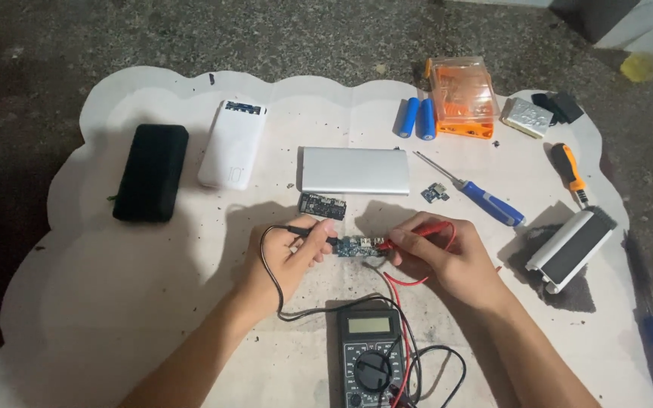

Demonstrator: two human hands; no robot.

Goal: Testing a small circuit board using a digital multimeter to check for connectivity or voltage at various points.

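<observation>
A digital multimeter (372,355) lies at the near edge of the white mat, between the two forearms, and its small rectangular screen (369,325) near the top of the dark case shows pale grey-green. At the far side of the mat stands a clear orange plastic box (461,94), squarish with a translucent lid, just right of two blue cylindrical cells (417,118).
</observation>
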